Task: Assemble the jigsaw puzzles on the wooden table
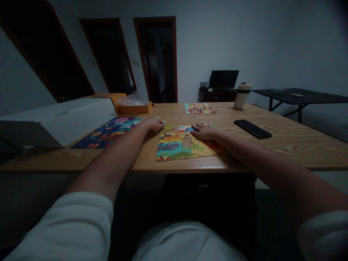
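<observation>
A jigsaw puzzle with yellow, teal and green animal pictures lies near the table's front edge. My right hand rests flat on its upper part, fingers spread, covering some of the picture. Just left of the puzzle's far edge, my left hand is closed low over the table. A small pale puzzle piece shows at its fingertips, partly hidden by them. Beside those fingertips, a loose green puzzle piece lies by the puzzle's upper left corner.
A dark blue puzzle lies left, partly behind my left forearm, beside a large white box. Behind are an orange box with clear plastic and another colourful puzzle. To the right are a phone and a tumbler.
</observation>
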### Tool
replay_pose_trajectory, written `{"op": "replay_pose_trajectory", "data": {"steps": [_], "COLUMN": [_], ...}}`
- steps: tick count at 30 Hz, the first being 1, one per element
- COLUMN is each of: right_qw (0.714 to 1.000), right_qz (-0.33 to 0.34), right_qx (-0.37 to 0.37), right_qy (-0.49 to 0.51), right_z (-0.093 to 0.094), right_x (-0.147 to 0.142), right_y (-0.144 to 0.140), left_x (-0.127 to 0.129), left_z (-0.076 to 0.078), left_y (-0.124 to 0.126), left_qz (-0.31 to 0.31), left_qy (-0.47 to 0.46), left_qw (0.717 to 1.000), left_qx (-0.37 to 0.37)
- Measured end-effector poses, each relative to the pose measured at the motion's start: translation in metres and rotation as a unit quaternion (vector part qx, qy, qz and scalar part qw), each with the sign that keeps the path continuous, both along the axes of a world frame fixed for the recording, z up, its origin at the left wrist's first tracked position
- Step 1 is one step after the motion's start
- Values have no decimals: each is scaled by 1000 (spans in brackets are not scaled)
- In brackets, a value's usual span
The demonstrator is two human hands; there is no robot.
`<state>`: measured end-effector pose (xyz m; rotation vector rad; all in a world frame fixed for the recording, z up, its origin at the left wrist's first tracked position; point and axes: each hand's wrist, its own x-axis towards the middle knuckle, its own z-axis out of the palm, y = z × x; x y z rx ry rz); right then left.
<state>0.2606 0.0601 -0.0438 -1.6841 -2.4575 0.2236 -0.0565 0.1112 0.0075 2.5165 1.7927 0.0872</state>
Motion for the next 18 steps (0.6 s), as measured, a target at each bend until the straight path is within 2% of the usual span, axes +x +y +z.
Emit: {"op": "replay_pose_trajectory", "data": {"steps": [2, 4, 7, 11, 15, 18], "right_qw": [1000, 999, 996, 983, 964, 958], "right_qz": [5, 14, 8, -22, -45, -63], "right_qx": [11, 24, 54, 94, 121, 130], "right_qy": [7, 26, 70, 155, 233, 247], "right_z": [-2, -5, -6, 2, 12, 15], "right_x": [4, 8, 16, 32, 45, 48], "right_y": [2, 3, 4, 4, 3, 2], "left_x": [-2, -1, 5, 9, 5, 4], "left_z": [-2, -6, -7, 1, 4, 2], "left_y": [-11, -20, -30, -36, -40, -42], "left_qz": [6, -25, -59, -70, -91, -86], "left_qy": [14, 2, 37, 72, 23, -58], "left_qw": [999, 997, 997, 995, 996, 995], "left_qx": [37, 66, 38, 20, 12, -1]}}
